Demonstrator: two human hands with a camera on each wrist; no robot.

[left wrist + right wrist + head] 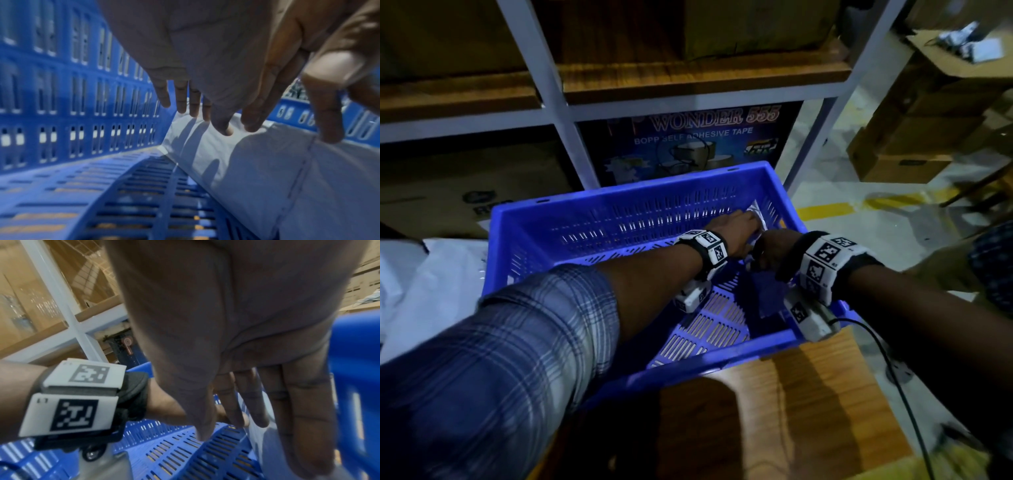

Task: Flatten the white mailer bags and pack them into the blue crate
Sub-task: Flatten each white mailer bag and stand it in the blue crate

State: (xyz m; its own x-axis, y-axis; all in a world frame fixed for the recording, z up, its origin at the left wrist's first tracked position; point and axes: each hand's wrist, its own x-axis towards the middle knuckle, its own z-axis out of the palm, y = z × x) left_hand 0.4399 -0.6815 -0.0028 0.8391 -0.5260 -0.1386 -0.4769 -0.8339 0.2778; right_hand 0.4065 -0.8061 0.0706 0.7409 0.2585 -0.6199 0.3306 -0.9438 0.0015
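Dim shelving (pixel 544 78) with wooden boards and cardboard boxes fills the back of the room, and a dark carton printed "WONDER 555" (pixel 688 144) sits on the floor under it. Far to the left, a loose heap of white bags (pixel 431 284) lies beside the blue crate (pixel 524 219), which rests on a wooden bench (pixel 791 411). A checked sleeve (pixel 517 342) reaches across the crate from the left, and the left hand (pixel 732 228) lies deep inside it with straight, spread fingers (pixel 180 99) laid on a white mailer bag (pixel 257 162). That bag rests on the crate's slotted floor at the right end, with its far edge riding up the wall. Just to the right, touching the left hand, the right hand (pixel 774 248) comes down on the same bag with its fingers (pixel 304 410) stretched out flat and together, gripping nothing. Both wrists carry white bands with black square markers, and a black cable (pixel 893 370) trails from the right one. Further right, cardboard boxes (pixel 928 137) stand on the pale floor by a yellow stripe (pixel 828 209).
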